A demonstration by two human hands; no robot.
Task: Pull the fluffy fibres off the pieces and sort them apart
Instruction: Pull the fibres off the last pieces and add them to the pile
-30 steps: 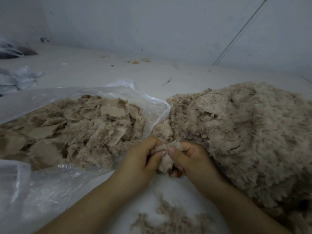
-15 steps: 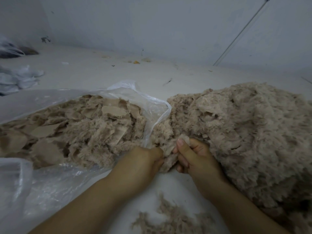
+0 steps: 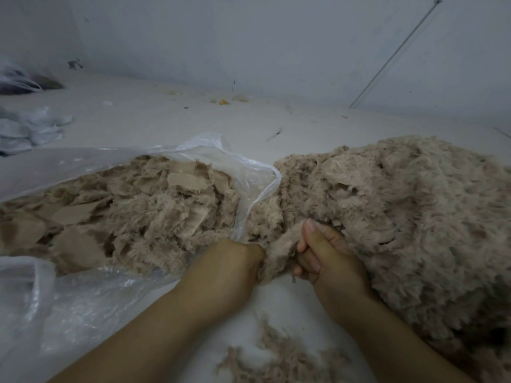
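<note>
At lower centre, your left hand (image 3: pixel 235 268) and right hand (image 3: pixel 322 254) each pinched one beige fluffy fabric piece (image 3: pixel 279 251), mid-pull; next, you likely needed to tear the fibres free.

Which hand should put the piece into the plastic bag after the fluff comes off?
Probably the left hand. It sits right at the open mouth of the plastic bag, while the right hand lies against the big fluffy pile. Both hands grip the same fluffy piece.
</note>
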